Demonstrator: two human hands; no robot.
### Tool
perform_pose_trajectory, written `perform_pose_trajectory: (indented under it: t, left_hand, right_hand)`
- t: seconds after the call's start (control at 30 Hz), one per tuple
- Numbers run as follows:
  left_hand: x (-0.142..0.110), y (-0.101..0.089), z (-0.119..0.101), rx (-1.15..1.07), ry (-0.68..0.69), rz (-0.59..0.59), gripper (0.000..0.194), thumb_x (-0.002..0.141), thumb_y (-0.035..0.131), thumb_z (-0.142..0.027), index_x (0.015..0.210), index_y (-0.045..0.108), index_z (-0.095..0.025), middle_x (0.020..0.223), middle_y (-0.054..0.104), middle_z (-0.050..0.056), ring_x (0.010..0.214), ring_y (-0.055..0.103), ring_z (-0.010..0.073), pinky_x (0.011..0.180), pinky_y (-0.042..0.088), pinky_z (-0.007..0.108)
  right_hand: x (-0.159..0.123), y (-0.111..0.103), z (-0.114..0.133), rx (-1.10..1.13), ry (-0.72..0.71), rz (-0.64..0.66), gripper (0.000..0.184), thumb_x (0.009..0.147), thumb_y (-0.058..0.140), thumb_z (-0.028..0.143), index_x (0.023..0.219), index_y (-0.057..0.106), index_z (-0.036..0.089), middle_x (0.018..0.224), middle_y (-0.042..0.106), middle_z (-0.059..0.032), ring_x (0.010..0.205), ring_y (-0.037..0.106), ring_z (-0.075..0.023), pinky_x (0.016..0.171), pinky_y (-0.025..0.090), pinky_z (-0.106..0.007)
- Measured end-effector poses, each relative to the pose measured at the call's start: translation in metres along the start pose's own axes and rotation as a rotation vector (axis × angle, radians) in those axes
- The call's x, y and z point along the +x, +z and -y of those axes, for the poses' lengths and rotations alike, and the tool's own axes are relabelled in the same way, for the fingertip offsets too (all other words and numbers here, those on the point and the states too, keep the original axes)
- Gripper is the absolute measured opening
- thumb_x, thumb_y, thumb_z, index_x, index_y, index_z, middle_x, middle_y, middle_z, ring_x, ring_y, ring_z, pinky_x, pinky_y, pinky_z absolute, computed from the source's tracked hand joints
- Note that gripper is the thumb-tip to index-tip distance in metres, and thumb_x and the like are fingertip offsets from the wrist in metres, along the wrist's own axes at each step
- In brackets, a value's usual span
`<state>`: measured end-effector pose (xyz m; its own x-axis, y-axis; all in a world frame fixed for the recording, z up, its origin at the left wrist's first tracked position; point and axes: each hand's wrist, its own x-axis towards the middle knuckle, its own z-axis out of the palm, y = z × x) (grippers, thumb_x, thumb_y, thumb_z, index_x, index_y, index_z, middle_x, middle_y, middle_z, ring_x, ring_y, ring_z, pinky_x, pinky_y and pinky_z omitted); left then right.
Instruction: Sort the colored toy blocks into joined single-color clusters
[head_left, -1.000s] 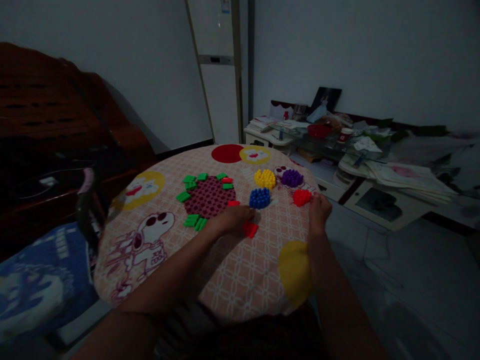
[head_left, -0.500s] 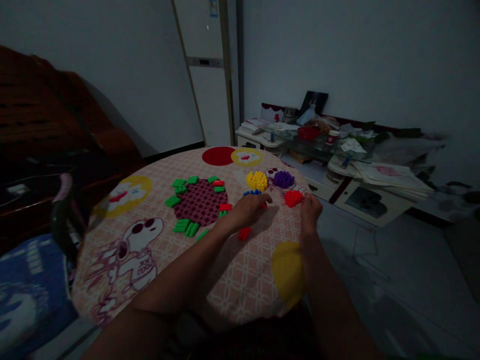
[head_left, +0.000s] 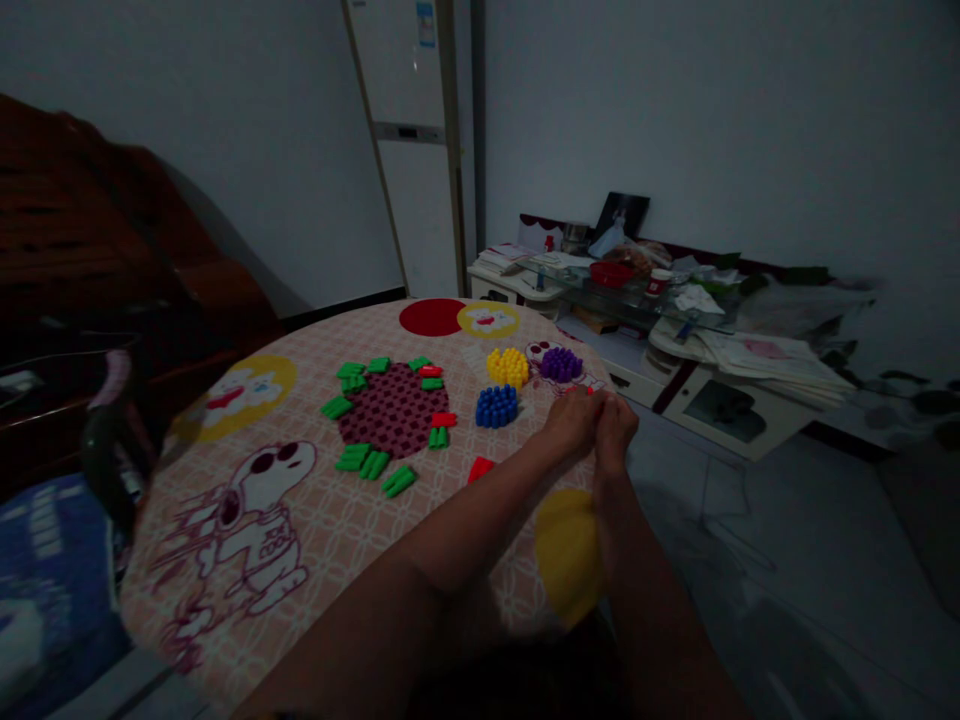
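Observation:
My left hand meets my right hand at the table's right edge. Both have curled fingers, and the pinch between them is hidden. A bit of the red block cluster shows just behind the knuckles. The red block carried by my left hand a moment ago is out of sight. Close by on the left stands a blue cluster of upright, round-tipped plastic blocks. Yellow and purple clusters stand behind it. A loose red block lies beside my left forearm.
Several green blocks and red blocks ring a dark red checked patch on the patterned tablecloth. A cluttered glass-topped cabinet stands beyond the right edge. A chair is at the left.
My left hand has moved right from the loose red blocks, past the blue cluster, to my right hand. It now covers most of the red cluster. The view has shifted slightly.

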<state>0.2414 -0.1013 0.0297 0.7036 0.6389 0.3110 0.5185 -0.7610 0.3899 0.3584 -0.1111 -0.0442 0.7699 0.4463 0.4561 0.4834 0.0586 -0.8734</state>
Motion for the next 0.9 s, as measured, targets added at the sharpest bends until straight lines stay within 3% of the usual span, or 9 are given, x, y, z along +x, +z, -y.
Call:
perform_pose_trajectory:
  t: [0.27, 0.47, 0.67, 0.9]
  left_hand:
    - [0.007, 0.026, 0.003, -0.003, 0.010, -0.097, 0.028, 0.097, 0.046, -0.029, 0.109, 0.066, -0.014, 0.113, 0.061, 0.015, 0.098, 0.059, 0.0245, 0.082, 0.047, 0.034]
    - [0.004, 0.031, 0.006, -0.014, -0.051, -0.144, 0.022, 0.097, 0.047, -0.026, 0.104, 0.065, -0.016, 0.117, 0.059, 0.014, 0.107, 0.054, 0.0240, 0.089, 0.047, 0.034]
    - [-0.010, 0.011, 0.022, -0.080, -0.055, -0.197, 0.023, 0.087, 0.056, -0.014, 0.109, 0.062, -0.018, 0.115, 0.058, 0.012, 0.104, 0.056, 0.0222, 0.088, 0.051, 0.033]
    - [-0.027, -0.036, 0.069, -0.126, -0.161, -0.303, 0.032, 0.079, 0.060, -0.005, 0.109, 0.063, -0.016, 0.111, 0.062, 0.010, 0.099, 0.061, 0.0187, 0.089, 0.051, 0.032]
  right_hand:
    - [0.001, 0.001, -0.005, 0.017, 0.028, 0.000, 0.045, 0.082, 0.040, 0.049, 0.081, 0.070, 0.016, 0.081, 0.073, -0.0112, 0.074, 0.061, -0.0220, 0.073, 0.047, -0.034]
    - [0.002, 0.004, -0.009, 0.042, 0.080, -0.036, 0.043, 0.080, 0.042, 0.048, 0.084, 0.071, 0.016, 0.083, 0.074, -0.0118, 0.078, 0.064, -0.0238, 0.074, 0.049, -0.035]
    - [-0.001, 0.001, -0.005, 0.135, 0.213, -0.135, 0.038, 0.079, 0.042, 0.039, 0.089, 0.069, 0.014, 0.071, 0.068, -0.0061, 0.062, 0.062, -0.0203, 0.059, 0.049, -0.032]
    - [-0.004, -0.001, 0.009, 0.203, 0.294, -0.107, 0.028, 0.075, 0.045, 0.034, 0.084, 0.065, 0.017, 0.060, 0.062, -0.0011, 0.052, 0.057, -0.0194, 0.048, 0.046, -0.031]
